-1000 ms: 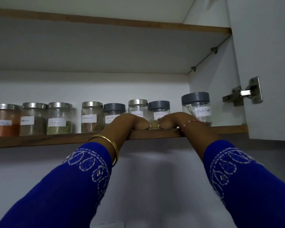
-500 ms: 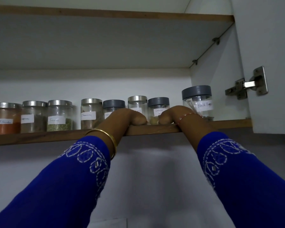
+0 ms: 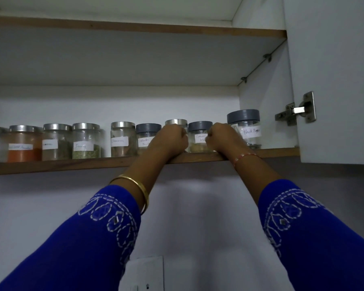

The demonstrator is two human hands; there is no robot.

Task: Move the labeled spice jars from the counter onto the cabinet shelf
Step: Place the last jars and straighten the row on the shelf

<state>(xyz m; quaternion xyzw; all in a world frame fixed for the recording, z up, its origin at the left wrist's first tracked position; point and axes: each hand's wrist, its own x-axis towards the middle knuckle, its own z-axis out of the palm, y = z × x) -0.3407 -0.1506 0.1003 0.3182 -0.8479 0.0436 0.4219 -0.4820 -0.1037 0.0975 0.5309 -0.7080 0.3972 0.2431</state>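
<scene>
Shelf [image 3: 72, 164] jars unmoved; both hands [image 3: 170, 139] have risen, fists curled.

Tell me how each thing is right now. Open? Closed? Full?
Grey-lidded glass jar labelled Black Pepper: lid on, upright, nearly empty.
Steel-lidded glass jar of orange powder: lid on, about half full.
Steel-lidded glass jar labelled Cinnamon: lid on, upright.
White cabinet door: open.
Wooden-edged shelf: holding a row of jars.
Left hand: fingers curled at the jars.
Right hand: fingers curled at the jars.

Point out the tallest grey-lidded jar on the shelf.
The Black Pepper jar at the far right; its grey lid stands higher than the Coriander jar's and the Garam Masala jar's.
</scene>
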